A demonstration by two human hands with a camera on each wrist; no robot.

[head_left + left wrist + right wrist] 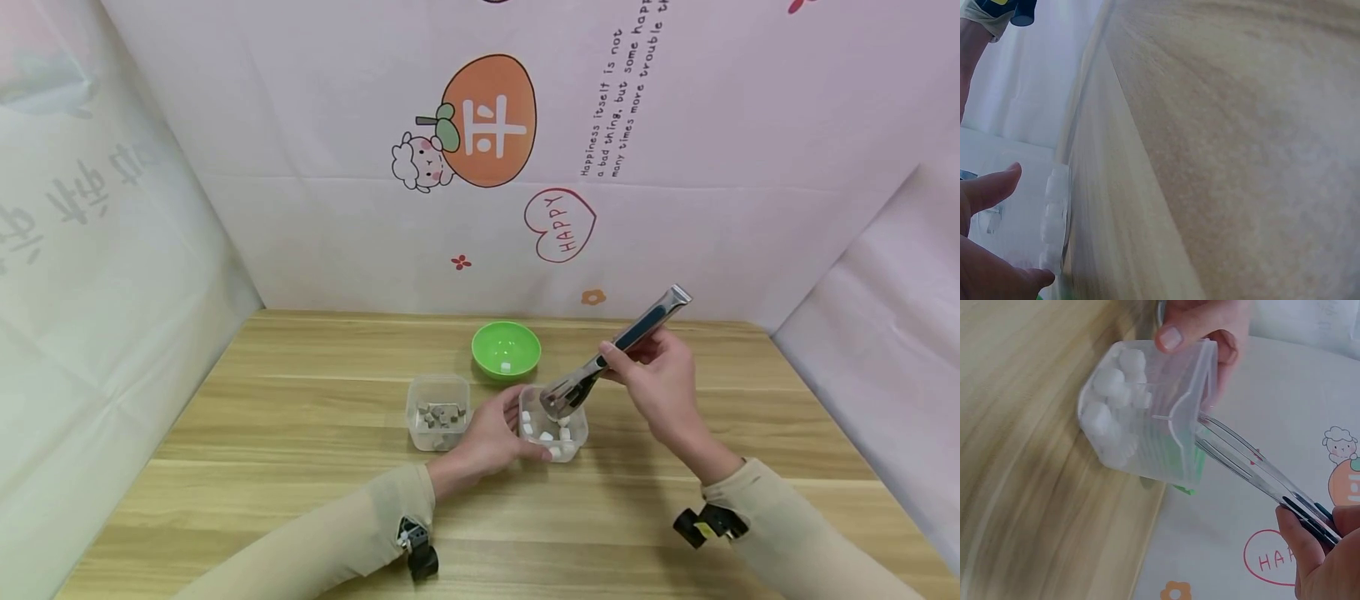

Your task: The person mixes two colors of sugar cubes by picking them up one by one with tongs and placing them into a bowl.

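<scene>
My left hand grips a clear plastic container at its left side, thumb in front and fingers behind. Several small white cubes lie on the container's bottom. In my right hand is a pair of metal tongs with dark grip strips, pinched between thumb and fingers and slanting down to the left. The tong heads reach inside the container, close over the cubes. Whether a cube sits between the heads I cannot tell.
Just behind stands a green bowl with one white cube in it. Left of my left hand is a second clear container holding several greyish-brown cubes. A printed cloth backdrop rises at the wooden table's far edge.
</scene>
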